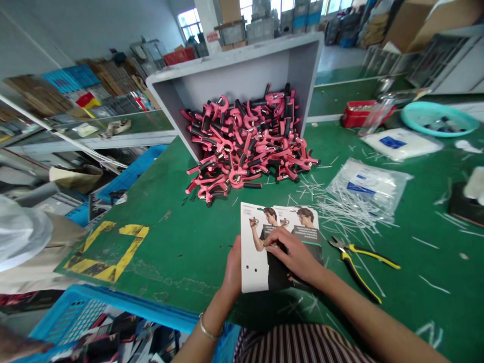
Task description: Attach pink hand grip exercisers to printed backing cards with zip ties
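My left hand (233, 267) is closed on the left edge of a printed packaging card (254, 272), its fingers mostly hidden behind it. This card overlaps more cards (308, 222) with the same picture of a person. My right hand (291, 252) lies across the cards, thumb and fingers bent together at the front card's right edge. Just right of the cards, side cutters (346, 249) with yellow and black handles lie with their handles spread. Beyond the cards, a heap of pink and black hand grip strengtheners (242, 141) spills from a grey crate (234, 68) tipped on its side.
White cable ties (348, 212) are scattered near a clear plastic bag (393, 184). A second bag (404, 143), a red box (357, 113) and a turquoise basin (438, 118) stand back right. A blue basket (124, 302) of cards is at lower left, beside another person's hand (22, 345).
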